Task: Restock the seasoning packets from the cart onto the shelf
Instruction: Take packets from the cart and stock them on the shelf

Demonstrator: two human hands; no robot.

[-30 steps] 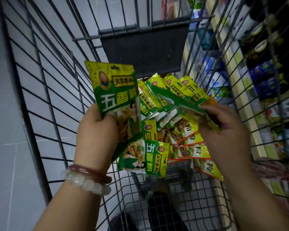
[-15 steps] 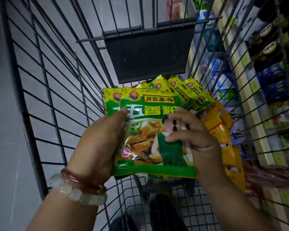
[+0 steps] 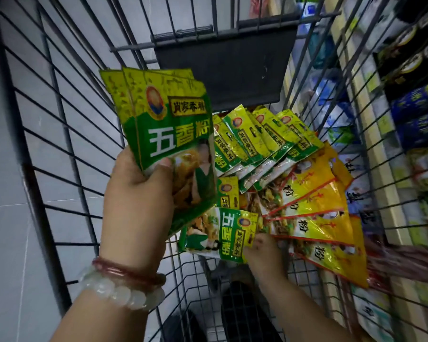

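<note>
Left hand (image 3: 139, 203), centre-left of frame, gripped a fanned stack of green plastic seasoning packets (image 3: 168, 134), thumb pressed on the front one, held upright above the grey wire cart (image 3: 67, 134). Right hand (image 3: 264, 253), lower centre, pinched the edge of one green packet lying flat (image 3: 220, 233) in the cart. More green packets (image 3: 259, 137) and yellow packets (image 3: 316, 208) lay fanned at centre-right. Stocked shelf (image 3: 380, 134) ran along the right edge.
</note>
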